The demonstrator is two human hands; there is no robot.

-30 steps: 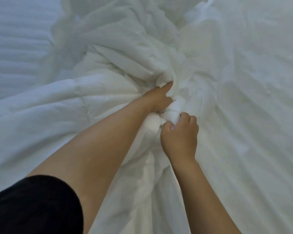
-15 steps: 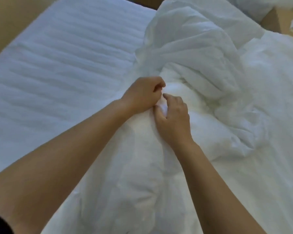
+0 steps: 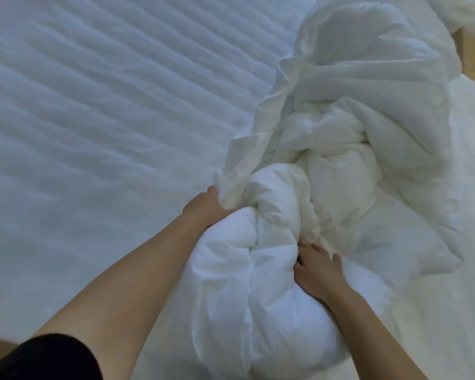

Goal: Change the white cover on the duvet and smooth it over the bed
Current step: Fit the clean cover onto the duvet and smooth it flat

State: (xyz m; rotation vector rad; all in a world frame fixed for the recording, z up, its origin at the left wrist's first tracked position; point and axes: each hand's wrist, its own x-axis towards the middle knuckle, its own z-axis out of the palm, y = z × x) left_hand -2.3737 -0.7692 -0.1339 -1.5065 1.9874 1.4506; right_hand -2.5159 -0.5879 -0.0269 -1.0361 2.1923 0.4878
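Hands earlier pinching together are now pulling apart. Above the ribbed, quilted bed (image 3: 93, 133), the left hand (image 3: 203, 208) is gripping the thin, crumpled cover (image 3: 243, 163). The right hand (image 3: 318, 270) is clutching the puffy duvet (image 3: 337, 187), which is lying bunched along the bed's right edge, hiding its fingertips in folds.

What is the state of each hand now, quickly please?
Left hand: closed, gripping an edge of the white cover.
Right hand: closed, gripping the bunched duvet.

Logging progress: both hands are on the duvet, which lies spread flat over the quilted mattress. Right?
Not flat: the head view shows the duvet bunched in a heap, leaving the quilted mattress uncovered. The left hand and right hand are on it.
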